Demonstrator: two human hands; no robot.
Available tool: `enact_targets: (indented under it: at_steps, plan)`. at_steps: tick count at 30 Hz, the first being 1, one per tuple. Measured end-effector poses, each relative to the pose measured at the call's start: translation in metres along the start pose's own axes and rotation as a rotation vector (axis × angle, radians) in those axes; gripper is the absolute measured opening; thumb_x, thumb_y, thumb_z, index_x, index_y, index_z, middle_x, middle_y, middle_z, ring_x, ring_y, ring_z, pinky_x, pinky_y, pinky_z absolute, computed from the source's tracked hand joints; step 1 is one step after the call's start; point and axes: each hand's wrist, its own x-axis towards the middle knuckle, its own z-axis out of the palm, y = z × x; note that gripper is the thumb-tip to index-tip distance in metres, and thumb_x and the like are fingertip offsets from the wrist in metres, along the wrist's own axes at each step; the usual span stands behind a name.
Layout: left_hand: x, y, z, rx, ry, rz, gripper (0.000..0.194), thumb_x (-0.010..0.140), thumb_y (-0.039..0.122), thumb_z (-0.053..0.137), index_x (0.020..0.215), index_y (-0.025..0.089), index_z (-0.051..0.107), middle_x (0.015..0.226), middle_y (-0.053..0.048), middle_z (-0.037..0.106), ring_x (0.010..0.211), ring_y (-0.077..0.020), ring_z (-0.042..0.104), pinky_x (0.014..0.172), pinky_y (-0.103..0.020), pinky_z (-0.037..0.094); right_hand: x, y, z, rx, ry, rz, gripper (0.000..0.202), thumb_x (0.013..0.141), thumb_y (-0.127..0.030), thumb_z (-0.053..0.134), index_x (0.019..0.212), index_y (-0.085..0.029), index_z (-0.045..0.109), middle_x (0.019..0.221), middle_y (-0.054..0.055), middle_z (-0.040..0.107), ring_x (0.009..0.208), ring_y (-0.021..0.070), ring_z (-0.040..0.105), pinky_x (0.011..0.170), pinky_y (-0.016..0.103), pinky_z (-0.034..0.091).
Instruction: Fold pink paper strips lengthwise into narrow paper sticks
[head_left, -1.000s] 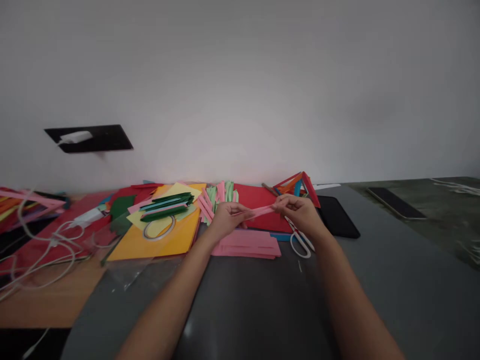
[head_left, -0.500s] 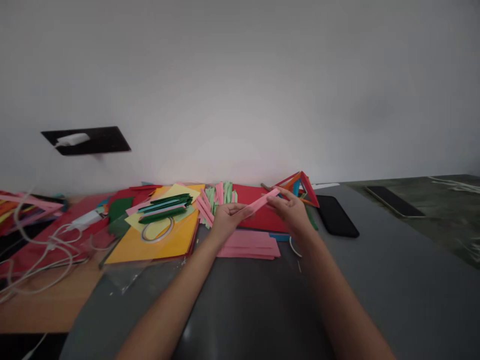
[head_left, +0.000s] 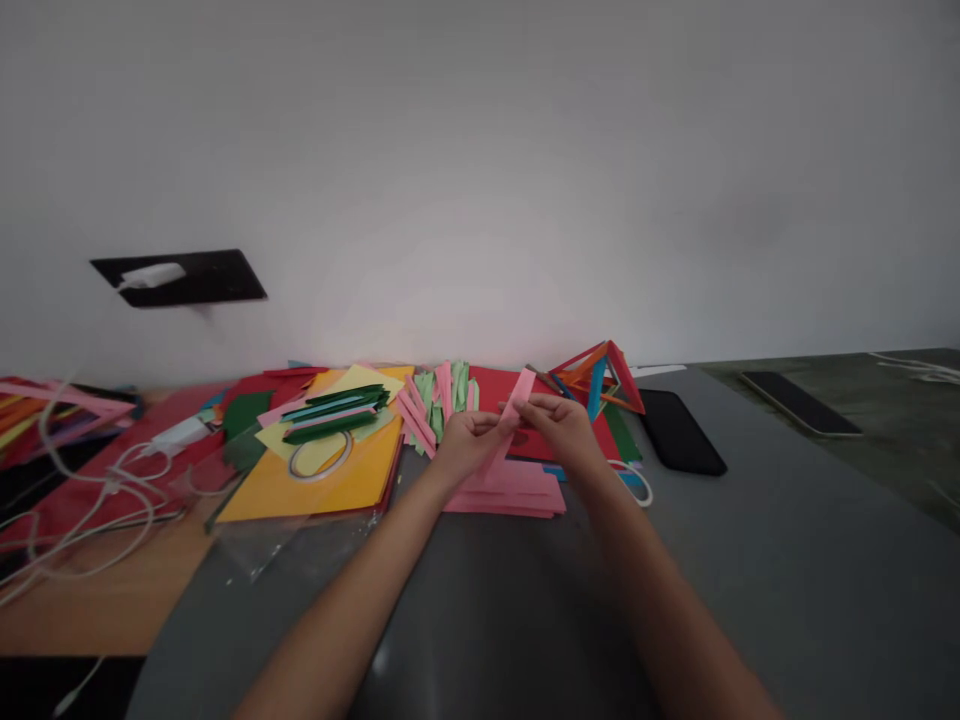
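Note:
A pink paper strip is held up between my two hands, tilted with its upper end to the right. My left hand pinches it from the left side. The fingers of my right hand are closed on it from the right, close to the left fingertips. Beneath the hands lies a stack of pink paper pieces. Behind them are a red sheet and a pile of pink and light green strips. Part of the red sheet is hidden by my hands.
Yellow paper at left bears a tape roll and dark green strips. A coloured paper frame, scissors with a white handle and a black phone lie right. White cables tangle far left; another phone lies far right.
The pink strip has turned steeper, and my hands have come closer together on it. My right hand has shifted left, uncovering more of the scissors' handle.

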Motion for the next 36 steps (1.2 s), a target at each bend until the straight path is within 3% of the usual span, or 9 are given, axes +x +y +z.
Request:
enact_targets:
  at_steps: [6, 11, 22, 29, 36]
  plan:
    - [-0.0008, -0.0009, -0.0011, 0.042, 0.009, -0.008, 0.035, 0.07, 0.042, 0.054, 0.085, 0.013, 0.067, 0.077, -0.006, 0.068, 0.068, -0.0162, 0.059, 0.061, -0.023, 0.041, 0.0003, 0.0034, 0.001, 0.065, 0.017, -0.002, 0.023, 0.062, -0.038, 0.063, 0.06, -0.015, 0.06, 0.056, 0.0, 0.061, 0.061, 0.0156, 0.059, 0.06, 0.027, 0.047]
    - [0.0001, -0.0022, -0.0013, 0.011, -0.015, 0.021, 0.033, 0.071, 0.04, 0.055, 0.085, 0.013, 0.067, 0.077, -0.007, 0.068, 0.071, -0.0164, 0.059, 0.064, -0.024, 0.041, 0.0003, 0.0068, 0.002, 0.113, 0.027, 0.024, 0.024, 0.062, -0.039, 0.064, 0.062, -0.016, 0.061, 0.058, 0.002, 0.062, 0.06, 0.0155, 0.058, 0.056, 0.026, 0.046]
    - [0.0007, -0.0041, -0.0058, 0.073, -0.011, 0.014, 0.034, 0.067, 0.043, 0.057, 0.075, 0.011, 0.066, 0.069, -0.006, 0.066, 0.064, -0.0158, 0.058, 0.057, -0.023, 0.039, -0.0005, 0.0023, 0.0005, 0.032, 0.028, 0.012, 0.028, 0.059, -0.043, 0.064, 0.059, -0.014, 0.061, 0.056, 0.002, 0.061, 0.059, 0.0155, 0.058, 0.057, 0.026, 0.046]
    - [-0.0001, -0.0007, -0.0062, 0.072, -0.013, 0.014, 0.033, 0.068, 0.043, 0.057, 0.075, 0.012, 0.067, 0.071, -0.006, 0.067, 0.065, -0.0162, 0.06, 0.059, -0.023, 0.041, -0.0017, 0.0038, 0.0054, 0.07, 0.089, 0.017, 0.03, 0.06, -0.045, 0.062, 0.064, -0.016, 0.06, 0.063, 0.003, 0.064, 0.061, 0.0167, 0.059, 0.055, 0.026, 0.046]
    - [0.0006, 0.0027, -0.0032, -0.026, -0.037, 0.036, 0.036, 0.071, 0.043, 0.053, 0.083, 0.012, 0.067, 0.077, -0.007, 0.068, 0.074, -0.0174, 0.061, 0.072, -0.027, 0.043, -0.0046, -0.0022, 0.0075, -0.028, -0.027, -0.022, 0.031, 0.064, -0.047, 0.058, 0.059, -0.016, 0.06, 0.049, -0.001, 0.057, 0.048, 0.0126, 0.054, 0.05, 0.024, 0.044]
